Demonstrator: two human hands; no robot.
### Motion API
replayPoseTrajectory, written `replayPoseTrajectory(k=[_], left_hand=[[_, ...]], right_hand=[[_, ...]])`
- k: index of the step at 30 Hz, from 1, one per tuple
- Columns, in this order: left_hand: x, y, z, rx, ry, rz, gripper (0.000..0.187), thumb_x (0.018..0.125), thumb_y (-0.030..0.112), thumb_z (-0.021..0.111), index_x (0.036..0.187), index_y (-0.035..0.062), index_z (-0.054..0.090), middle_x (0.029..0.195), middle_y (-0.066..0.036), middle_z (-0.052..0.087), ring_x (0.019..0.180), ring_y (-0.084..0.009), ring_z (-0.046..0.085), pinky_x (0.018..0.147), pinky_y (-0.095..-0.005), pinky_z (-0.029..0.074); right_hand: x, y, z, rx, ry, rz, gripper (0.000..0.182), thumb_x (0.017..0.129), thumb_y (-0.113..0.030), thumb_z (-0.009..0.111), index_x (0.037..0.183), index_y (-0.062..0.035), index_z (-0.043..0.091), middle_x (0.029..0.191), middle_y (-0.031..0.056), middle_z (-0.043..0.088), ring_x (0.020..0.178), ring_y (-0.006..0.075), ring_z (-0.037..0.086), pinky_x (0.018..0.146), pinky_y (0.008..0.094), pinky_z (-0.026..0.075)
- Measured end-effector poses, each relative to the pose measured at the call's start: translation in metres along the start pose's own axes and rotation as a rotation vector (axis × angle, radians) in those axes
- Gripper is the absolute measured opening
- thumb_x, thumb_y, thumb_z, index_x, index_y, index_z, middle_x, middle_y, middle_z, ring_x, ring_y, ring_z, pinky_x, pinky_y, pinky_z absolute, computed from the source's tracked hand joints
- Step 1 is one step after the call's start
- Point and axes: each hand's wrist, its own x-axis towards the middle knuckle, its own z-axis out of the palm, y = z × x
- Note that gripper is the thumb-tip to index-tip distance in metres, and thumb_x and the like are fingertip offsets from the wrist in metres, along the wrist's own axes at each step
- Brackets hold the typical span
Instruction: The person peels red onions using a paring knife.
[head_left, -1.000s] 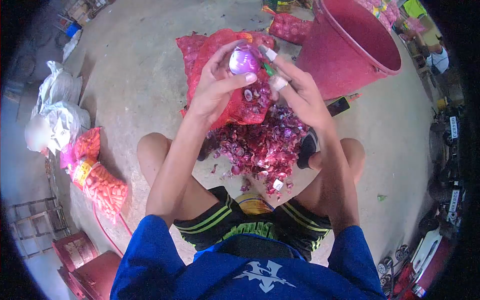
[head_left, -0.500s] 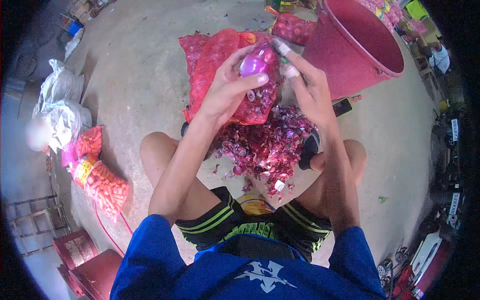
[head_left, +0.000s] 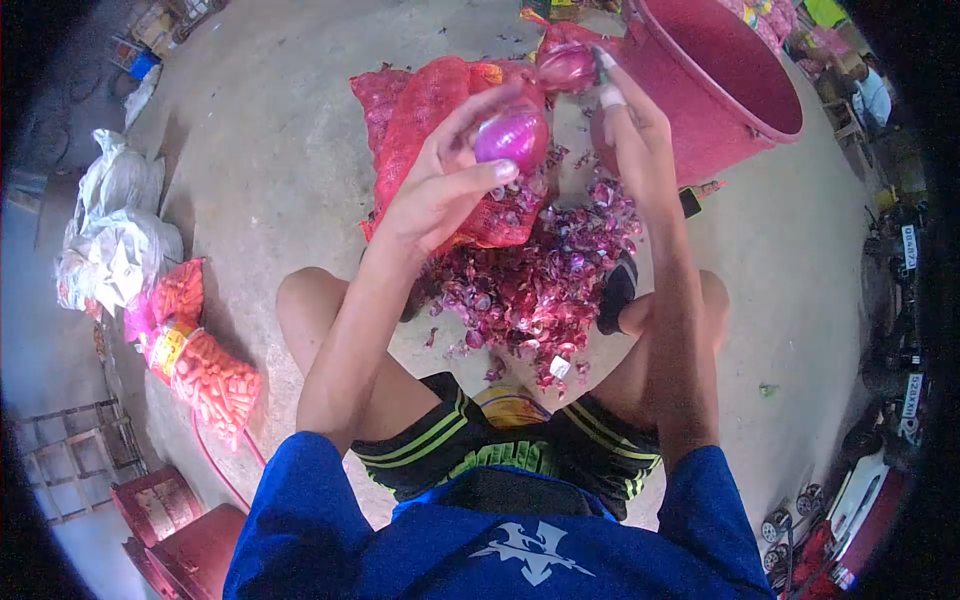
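My left hand (head_left: 440,185) is closed around a shiny purple-red onion (head_left: 512,138), thumb along its lower side. To its right, my right hand (head_left: 640,120) is raised with white wrapping on its fingers. At those fingertips is a curved dark-red piece of onion skin (head_left: 567,68), pinched and apart from the onion. A small green thing (head_left: 601,72) shows by the same fingers, too small to name. Below both hands a heap of loose onion skins (head_left: 530,300) lies on the floor between my feet. A red mesh sack of onions (head_left: 420,130) lies behind the left hand.
A large dark-pink tub (head_left: 690,110) stands tilted at upper right, with another red mesh sack (head_left: 560,35) beside it. White sacks (head_left: 125,250) and a bag of carrots (head_left: 210,370) are at left. Red crates (head_left: 190,540) stand lower left; parked motorbikes line the right edge.
My right hand has moved up and right, away from the onion, with the skin at its fingertips. My left hand stays in nearly the same place, still holding the onion.
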Motion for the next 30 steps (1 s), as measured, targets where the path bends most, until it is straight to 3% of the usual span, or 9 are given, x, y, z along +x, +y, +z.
replayPoseTrajectory(k=[4, 6, 8, 11, 15, 21, 23, 26, 30], left_hand=[[-0.002, 0.000, -0.004, 0.090, 0.071, -0.123, 0.068, 0.091, 0.000, 0.079, 0.153, 0.0015, 0.052, 0.139, -0.012, 0.067, 0.125, -0.0198, 0.067, 0.109, -0.0376, 0.054], [-0.001, -0.001, -0.004, 0.099, 0.147, -0.111, 0.065, 0.092, 0.001, 0.078, 0.152, 0.0016, 0.054, 0.138, -0.012, 0.068, 0.123, -0.0193, 0.068, 0.107, -0.0378, 0.056], [-0.001, 0.000, -0.004, 0.140, 0.146, -0.069, 0.059, 0.101, 0.006, 0.068, 0.157, 0.0028, 0.049, 0.142, -0.012, 0.066, 0.127, -0.0210, 0.066, 0.109, -0.0422, 0.057], [0.000, -0.003, -0.002, 0.184, 0.221, -0.034, 0.053, 0.099, 0.013, 0.076, 0.149, 0.0015, 0.059, 0.136, -0.010, 0.069, 0.117, -0.0180, 0.070, 0.100, -0.0362, 0.060], [0.001, -0.010, 0.001, 0.248, 0.265, -0.034, 0.046, 0.101, 0.017, 0.075, 0.143, 0.0014, 0.065, 0.132, -0.009, 0.071, 0.113, -0.0172, 0.071, 0.095, -0.0342, 0.061], [0.004, -0.008, 0.005, 0.360, 0.358, 0.007, 0.039, 0.108, 0.028, 0.065, 0.136, 0.0020, 0.069, 0.121, -0.008, 0.075, 0.103, -0.0162, 0.073, 0.085, -0.0310, 0.062], [0.005, 0.000, 0.008, 0.280, 0.323, -0.071, 0.050, 0.113, 0.038, 0.052, 0.146, 0.0021, 0.060, 0.134, -0.010, 0.069, 0.119, -0.0190, 0.069, 0.099, -0.0388, 0.059], [0.003, -0.001, 0.010, 0.367, 0.282, -0.059, 0.060, 0.114, 0.049, 0.044, 0.150, 0.0019, 0.056, 0.139, -0.011, 0.066, 0.123, -0.0208, 0.067, 0.105, -0.0402, 0.056], [0.004, -0.004, 0.004, 0.048, 0.244, -0.082, 0.054, 0.109, 0.038, 0.060, 0.149, 0.0006, 0.056, 0.138, -0.011, 0.066, 0.123, -0.0209, 0.067, 0.108, -0.0387, 0.053]], right_hand=[[-0.014, -0.009, 0.003, -0.150, -0.138, 0.162, 0.053, 0.108, -0.017, 0.058, 0.158, -0.0004, 0.049, 0.104, -0.0008, 0.065, 0.086, 0.0060, 0.056, 0.077, 0.0220, 0.047], [-0.021, -0.014, 0.008, -0.053, -0.205, 0.205, 0.064, 0.105, -0.018, 0.064, 0.161, 0.0034, 0.042, 0.108, 0.0022, 0.067, 0.093, 0.0085, 0.059, 0.083, 0.0250, 0.050], [-0.027, -0.014, 0.016, 0.052, -0.249, 0.027, 0.082, 0.095, -0.018, 0.078, 0.163, 0.0038, 0.036, 0.117, 0.0069, 0.068, 0.106, 0.0134, 0.063, 0.096, 0.0294, 0.051], [-0.033, -0.021, 0.026, 0.028, -0.215, 0.000, 0.105, 0.080, -0.019, 0.093, 0.163, 0.0033, 0.034, 0.134, 0.0138, 0.066, 0.125, 0.0200, 0.062, 0.111, 0.0350, 0.047], [-0.032, -0.013, 0.039, -0.108, -0.162, -0.204, 0.121, 0.067, -0.022, 0.102, 0.162, 0.0052, 0.033, 0.151, 0.0205, 0.058, 0.138, 0.0255, 0.058, 0.118, 0.0397, 0.045], [-0.036, -0.015, 0.045, 0.019, -0.178, -0.128, 0.128, 0.066, -0.020, 0.102, 0.166, 0.0027, 0.026, 0.147, 0.0199, 0.060, 0.133, 0.0251, 0.061, 0.115, 0.0403, 0.048], [-0.035, -0.011, 0.046, 0.010, -0.164, -0.143, 0.129, 0.066, -0.018, 0.102, 0.167, 0.0016, 0.023, 0.145, 0.0194, 0.061, 0.131, 0.0248, 0.062, 0.114, 0.0401, 0.048], [-0.033, -0.011, 0.043, 0.036, -0.159, -0.137, 0.129, 0.068, -0.015, 0.101, 0.168, 0.0000, 0.020, 0.142, 0.0186, 0.063, 0.128, 0.0242, 0.064, 0.113, 0.0393, 0.049], [-0.035, -0.015, 0.043, 0.106, -0.166, -0.116, 0.124, 0.071, -0.012, 0.098, 0.168, -0.0007, 0.022, 0.139, 0.0179, 0.065, 0.127, 0.0229, 0.064, 0.112, 0.0380, 0.049]])
